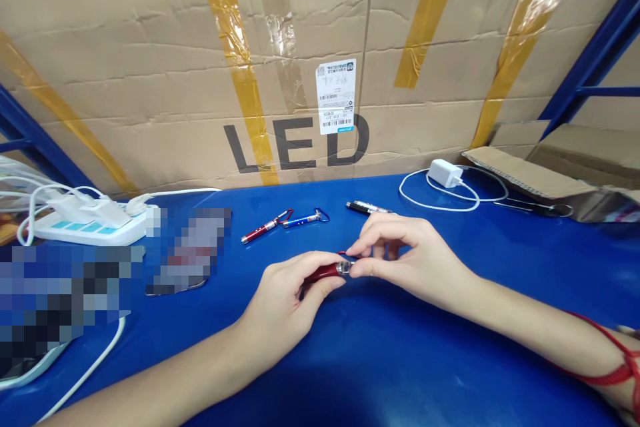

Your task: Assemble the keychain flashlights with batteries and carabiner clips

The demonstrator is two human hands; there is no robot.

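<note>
My left hand (pixel 295 297) is wrapped round a red keychain flashlight (pixel 323 273), its silver end pointing right. At that silver end, my right hand (pixel 407 257) pinches with thumb and index finger. A thin red clip shows just above, by the right fingertips. Much of the flashlight's body is hidden in my left palm. Beyond my hands lie another red keychain flashlight (pixel 260 231) and a blue keychain flashlight (pixel 301 219), both with clips. A black and silver pen-like stick (pixel 369 207) lies behind my right hand.
On the blue table (pixel 360 360) a white power strip (pixel 125 232) with plugs stands at left, near a pixelated phone-like slab (pixel 195 250). A white charger (pixel 445 174) with its cable lies at back right, near an opened carton (pixel 530 167). A large LED cardboard box (pixel 175 80) stands behind.
</note>
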